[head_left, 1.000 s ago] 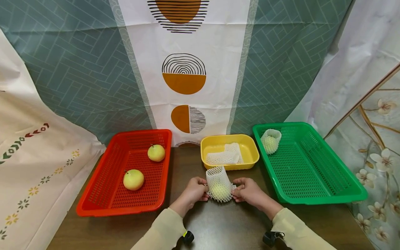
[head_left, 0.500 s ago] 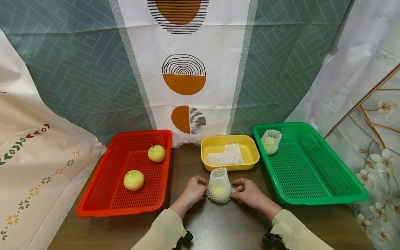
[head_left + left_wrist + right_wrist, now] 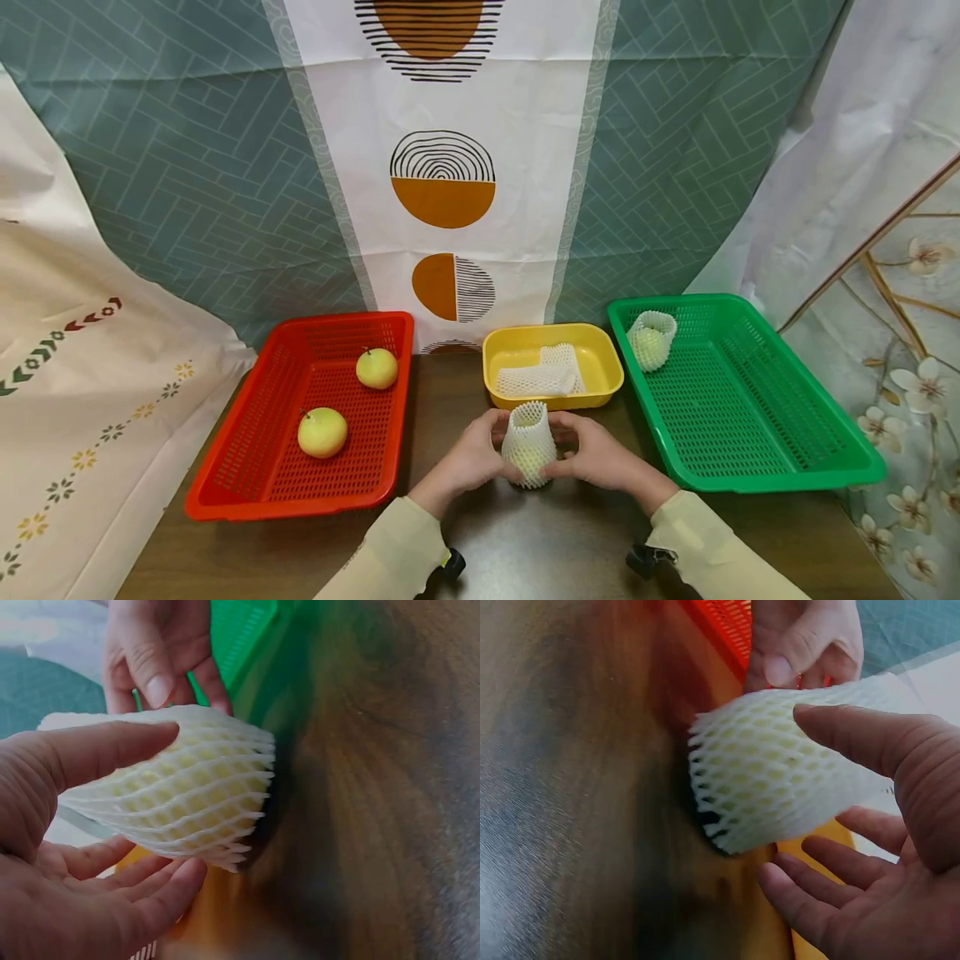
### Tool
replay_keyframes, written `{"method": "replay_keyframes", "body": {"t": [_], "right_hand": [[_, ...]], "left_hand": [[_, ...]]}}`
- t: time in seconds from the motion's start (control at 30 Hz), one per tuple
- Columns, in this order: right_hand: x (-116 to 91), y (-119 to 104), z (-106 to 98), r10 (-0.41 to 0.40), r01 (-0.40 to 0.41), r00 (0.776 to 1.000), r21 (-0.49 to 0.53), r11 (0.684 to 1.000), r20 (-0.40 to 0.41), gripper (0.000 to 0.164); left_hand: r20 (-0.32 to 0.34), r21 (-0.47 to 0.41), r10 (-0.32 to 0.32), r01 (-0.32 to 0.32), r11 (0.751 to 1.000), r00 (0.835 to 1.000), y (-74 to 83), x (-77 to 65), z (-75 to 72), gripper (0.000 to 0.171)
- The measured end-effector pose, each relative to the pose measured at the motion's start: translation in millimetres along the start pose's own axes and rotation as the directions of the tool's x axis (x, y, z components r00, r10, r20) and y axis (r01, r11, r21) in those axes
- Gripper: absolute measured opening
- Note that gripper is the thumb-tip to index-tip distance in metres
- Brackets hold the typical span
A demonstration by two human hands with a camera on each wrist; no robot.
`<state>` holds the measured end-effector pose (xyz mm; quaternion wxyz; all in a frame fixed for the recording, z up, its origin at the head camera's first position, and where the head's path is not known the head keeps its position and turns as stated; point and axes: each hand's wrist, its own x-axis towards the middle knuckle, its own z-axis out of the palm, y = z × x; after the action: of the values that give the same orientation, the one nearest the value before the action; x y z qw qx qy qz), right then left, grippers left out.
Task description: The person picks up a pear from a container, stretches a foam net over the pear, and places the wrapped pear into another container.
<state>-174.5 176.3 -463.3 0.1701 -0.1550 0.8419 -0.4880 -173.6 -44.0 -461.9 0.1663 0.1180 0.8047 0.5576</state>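
Between my two hands on the table stands a yellow pear in a white foam net sleeve [image 3: 529, 446], the sleeve's narrow top rising above the fruit. My left hand [image 3: 477, 454] cups its left side, thumb near and fingers beyond; in the left wrist view the thumb [image 3: 120, 746] lies across the mesh and the fingertips are at its lower side. On the other side my right hand [image 3: 588, 450] mirrors it. In the right wrist view the thumb tip [image 3: 806, 716] is at the mesh, while the loosely bent fingers [image 3: 817, 874] show a gap from it.
A red basket [image 3: 292, 507] with two bare pears [image 3: 322, 432] stands left. Behind my hands is a yellow tray [image 3: 555, 402] holding flat foam nets [image 3: 534, 379]. To the right, a green basket [image 3: 772, 482] has one netted pear [image 3: 651, 342] in its far left corner.
The fingers have let go of the net's lower edges. Both hands have moved inward around the netted pear, and the sleeve now stands straighter and closer around the fruit.
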Motion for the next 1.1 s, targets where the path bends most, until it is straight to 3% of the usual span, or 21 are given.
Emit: {"method": "replay_keyframes", "body": {"t": [0.27, 0.5, 0.63, 0.77, 0.87, 0.97, 1.1], "right_hand": [[2.5, 2.6, 10.3, 0.014, -0.014, 1.0, -0.009, 1.0, -0.004, 0.075], [4.1, 4.8, 15.7, 0.037, -0.037, 0.999, 0.038, 0.999, -0.004, 0.079], [3.7, 1.2, 14.6, 0.038, -0.035, 0.999, 0.086, 0.996, -0.026, 0.074], [2.5, -10.9, 9.9, 0.02, -0.008, 0.997, 0.158, 0.987, -0.078, 0.066], [2.5, -23.2, 5.3, 0.028, 0.007, 0.993, 0.307, 0.952, -0.111, 0.06], [2.3, -35.2, 1.6, 0.068, 0.004, 0.988, 0.455, 0.891, -0.141, 0.056], [1.9, -45.4, 0.2, 0.073, -0.014, 0.994, 0.555, 0.832, -0.085, 0.056]], "left_hand": [[0.012, 0.061, -0.007, 0.006, 0.998, 1.0, -8.6, 4.5, 8.0, 0.085], [-0.034, 0.112, 0.021, -0.017, 0.994, 0.999, -9.0, 5.2, 9.7, 0.08], [-0.045, 0.082, 0.037, -0.034, 0.996, 0.998, -8.0, 3.6, 6.4, 0.077], [-0.062, -0.001, 0.067, -0.068, 0.998, 0.996, -0.1, -0.1, -2.7, 0.077], [-0.071, -0.091, 0.094, -0.1, 0.991, 0.993, 12.9, -4.3, -11.3, 0.075], [-0.09, -0.178, 0.116, -0.13, 0.975, 0.989, 30.5, -9.2, -19.7, 0.072], [-0.134, -0.2, 0.136, -0.161, 0.967, 0.982, 58.0, -18.4, -28.4, 0.073]]}}
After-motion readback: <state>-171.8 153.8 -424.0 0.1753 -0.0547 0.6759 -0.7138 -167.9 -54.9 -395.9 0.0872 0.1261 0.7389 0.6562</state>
